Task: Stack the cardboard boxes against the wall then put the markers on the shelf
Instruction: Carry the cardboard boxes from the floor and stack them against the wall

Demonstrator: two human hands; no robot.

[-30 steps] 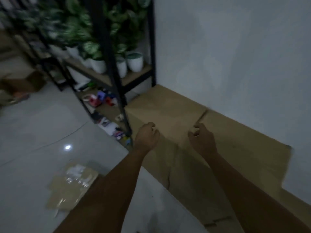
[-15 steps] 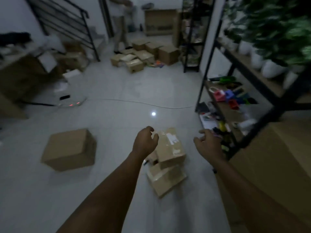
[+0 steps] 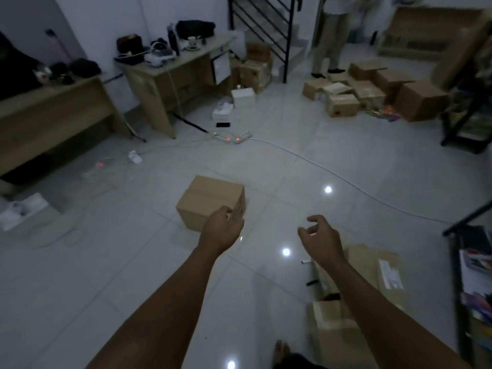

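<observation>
Both hands empty: left hand [image 3: 222, 231] loosely curled, grip closed on nothing, hovering in front of the near corner of the closed cardboard box [image 3: 211, 202] standing alone on the tiled floor [image 3: 106, 275]; right hand [image 3: 322, 237] spread, grip open, above the flattened boxes [image 3: 372, 265] lying at lower right. Two thin dark sticks beside those, probably markers [image 3: 312, 283], though blurred. Risks: snagging a foot on the white cable [image 3: 346, 179] trailing across the tiles, or treading on the loose markers. Plenty of bare floor around the box on every side; black shelf frame [image 3: 458, 288] crowding the right edge, desk [image 3: 170, 75] well apart.
</observation>
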